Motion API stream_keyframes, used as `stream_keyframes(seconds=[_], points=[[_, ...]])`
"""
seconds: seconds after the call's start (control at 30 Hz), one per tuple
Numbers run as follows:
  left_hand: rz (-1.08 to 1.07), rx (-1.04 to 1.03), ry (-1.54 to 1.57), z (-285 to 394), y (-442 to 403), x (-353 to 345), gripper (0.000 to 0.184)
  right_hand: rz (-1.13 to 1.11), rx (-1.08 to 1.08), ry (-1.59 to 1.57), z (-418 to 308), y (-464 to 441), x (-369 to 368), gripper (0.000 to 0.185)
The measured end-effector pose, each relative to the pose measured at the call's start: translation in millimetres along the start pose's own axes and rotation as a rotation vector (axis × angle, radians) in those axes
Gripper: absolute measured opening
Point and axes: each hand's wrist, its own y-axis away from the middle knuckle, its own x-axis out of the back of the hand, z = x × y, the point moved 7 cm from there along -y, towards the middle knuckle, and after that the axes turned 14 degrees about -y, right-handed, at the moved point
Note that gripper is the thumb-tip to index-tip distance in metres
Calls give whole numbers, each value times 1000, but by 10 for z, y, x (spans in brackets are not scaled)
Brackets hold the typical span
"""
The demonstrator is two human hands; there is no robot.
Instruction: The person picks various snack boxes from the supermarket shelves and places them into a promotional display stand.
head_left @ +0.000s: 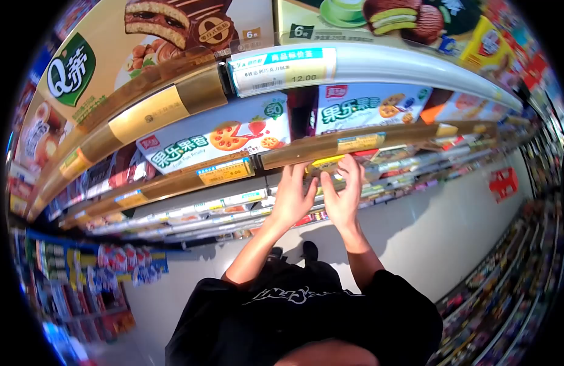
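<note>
Just below a brown shelf edge, both hands are raised in front of the lower shelves. My left hand [292,194] has its fingers curled at the left end of a yellow package [328,162]. At the right end of that package, my right hand [345,190] curls its fingers round it, with the thumb pointing toward the left one. The package's print is too small to read, and its lower part is hidden by the hands. Above it are white boxes of fruit cookies [212,137] on the shelf.
A shelf price tag [285,68] reading 12.00 is fixed to the upper shelf edge. Large chocolate pie boxes [105,79] stand above at left. A yellow price tag [226,172] is at the lower edge. Another shelf row [507,268] runs at right; a red crate-like object [503,184] is on the floor.
</note>
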Motion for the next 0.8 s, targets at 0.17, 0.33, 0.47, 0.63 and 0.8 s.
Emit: stream_keyframes(seconds=[0.17,0.33,0.47,0.63,0.8], points=[[214,-91,-51,64,169,-15,41,3,-45,-156,141,57,50,71],[291,-131,10,174,588,92,42,-54,-18,-341,-19,318,17,67],[452,-127,-30,334,1236,630,46,-197,116,-349,-621,680,-159,66],[680,7,-99,158,2382,1524,56,-416,76,-414,-1160,1438,-812,63],[757,49,-450,-94,3749,2730,59,-624,-52,-699,-1799,2571,-1911,57]])
